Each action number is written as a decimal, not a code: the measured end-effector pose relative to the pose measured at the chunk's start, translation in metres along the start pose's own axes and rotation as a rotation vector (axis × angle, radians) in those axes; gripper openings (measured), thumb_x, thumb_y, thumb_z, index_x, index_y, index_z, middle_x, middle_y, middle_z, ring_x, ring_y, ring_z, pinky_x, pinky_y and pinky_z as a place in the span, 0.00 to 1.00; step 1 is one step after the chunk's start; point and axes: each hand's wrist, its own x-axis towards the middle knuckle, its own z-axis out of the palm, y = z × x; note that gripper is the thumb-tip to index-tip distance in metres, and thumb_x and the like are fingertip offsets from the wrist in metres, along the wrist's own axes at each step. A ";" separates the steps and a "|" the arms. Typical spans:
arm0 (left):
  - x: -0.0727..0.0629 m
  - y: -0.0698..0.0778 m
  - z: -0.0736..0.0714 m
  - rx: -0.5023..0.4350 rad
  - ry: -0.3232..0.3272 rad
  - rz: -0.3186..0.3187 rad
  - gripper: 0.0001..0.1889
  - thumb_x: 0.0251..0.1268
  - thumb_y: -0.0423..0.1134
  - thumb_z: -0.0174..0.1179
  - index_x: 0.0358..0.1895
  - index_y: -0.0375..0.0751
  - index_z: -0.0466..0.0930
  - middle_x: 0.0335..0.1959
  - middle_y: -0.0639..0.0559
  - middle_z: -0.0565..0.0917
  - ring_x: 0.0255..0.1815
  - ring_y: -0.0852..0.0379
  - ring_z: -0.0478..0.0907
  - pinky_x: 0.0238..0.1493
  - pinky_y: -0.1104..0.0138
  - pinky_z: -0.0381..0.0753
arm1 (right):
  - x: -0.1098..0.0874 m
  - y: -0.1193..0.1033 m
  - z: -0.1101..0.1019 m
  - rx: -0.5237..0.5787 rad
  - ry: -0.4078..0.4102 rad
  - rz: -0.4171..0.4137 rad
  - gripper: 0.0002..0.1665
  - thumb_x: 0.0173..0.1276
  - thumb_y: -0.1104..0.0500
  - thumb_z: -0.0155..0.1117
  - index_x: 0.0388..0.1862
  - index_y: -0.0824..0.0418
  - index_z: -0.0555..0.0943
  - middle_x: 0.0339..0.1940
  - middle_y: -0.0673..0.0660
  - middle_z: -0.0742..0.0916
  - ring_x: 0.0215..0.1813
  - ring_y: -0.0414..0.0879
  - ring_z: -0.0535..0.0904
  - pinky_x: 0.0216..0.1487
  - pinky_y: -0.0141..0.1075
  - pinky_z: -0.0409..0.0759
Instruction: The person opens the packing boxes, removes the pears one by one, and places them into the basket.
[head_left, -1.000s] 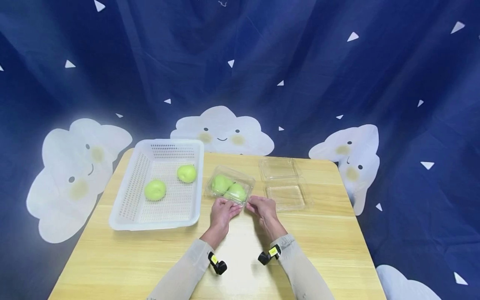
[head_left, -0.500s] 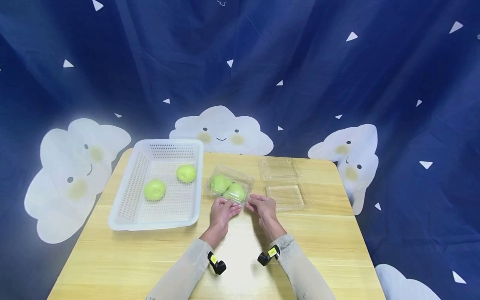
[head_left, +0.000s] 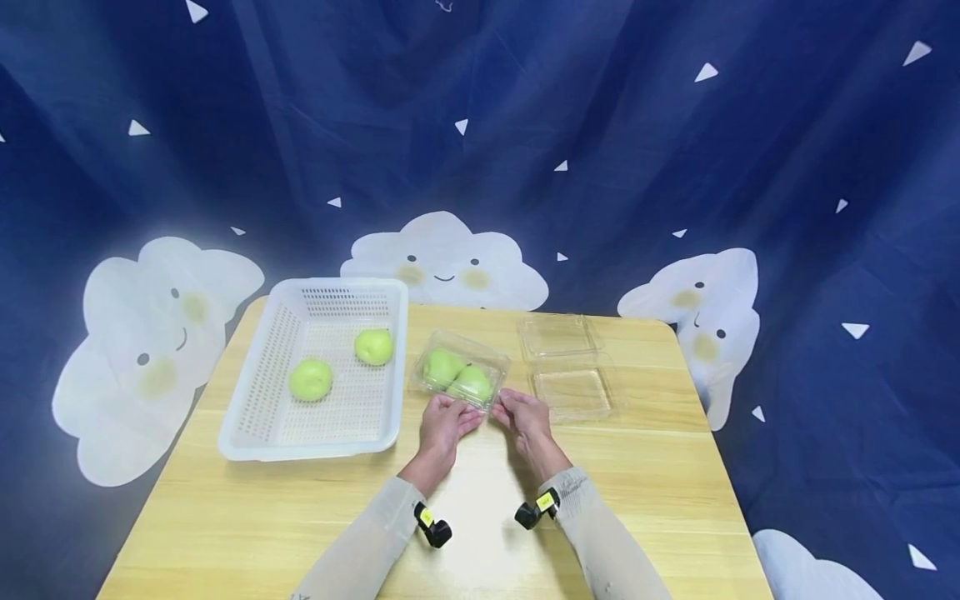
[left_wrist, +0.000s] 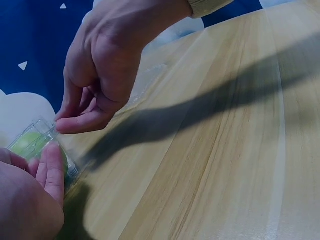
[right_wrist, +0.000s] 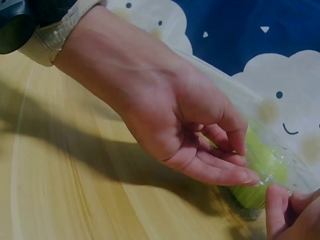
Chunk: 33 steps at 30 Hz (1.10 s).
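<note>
A clear plastic clamshell container (head_left: 480,354) with two green apples (head_left: 472,383) inside sits on the table, its lid down over them. My left hand (head_left: 444,429) holds its front edge, thumb and fingers at the rim. At the front right corner, my right hand (head_left: 527,419) pinches the same rim between thumb and fingers. In the right wrist view, an apple (right_wrist: 260,172) shows through the plastic beside the right hand (right_wrist: 200,135). The left wrist view catches the left fingers (left_wrist: 52,170) along the edge, close below the right hand's fingertips.
A white perforated basket (head_left: 243,446) with two loose green apples (head_left: 311,380) stands on the left of the wooden table (head_left: 637,483). Right of the hands lies an open clear clamshell container (head_left: 572,392), its lid laid back. A blue cloud-patterned curtain (head_left: 480,167) hangs behind.
</note>
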 end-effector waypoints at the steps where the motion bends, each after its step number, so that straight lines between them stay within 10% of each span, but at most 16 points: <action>1: 0.000 0.000 0.000 0.002 0.000 -0.002 0.08 0.68 0.25 0.55 0.40 0.38 0.66 0.34 0.40 0.86 0.36 0.51 0.91 0.50 0.57 0.93 | 0.000 0.001 0.000 0.012 -0.002 0.002 0.18 0.74 0.71 0.60 0.61 0.78 0.77 0.28 0.55 0.88 0.31 0.40 0.87 0.40 0.29 0.91; 33: 0.000 0.001 -0.003 0.027 -0.002 -0.003 0.08 0.68 0.25 0.56 0.40 0.38 0.67 0.33 0.42 0.85 0.34 0.51 0.90 0.48 0.57 0.93 | 0.000 0.001 -0.004 -0.140 0.025 -0.123 0.16 0.68 0.71 0.68 0.53 0.78 0.82 0.28 0.55 0.89 0.29 0.41 0.87 0.43 0.37 0.93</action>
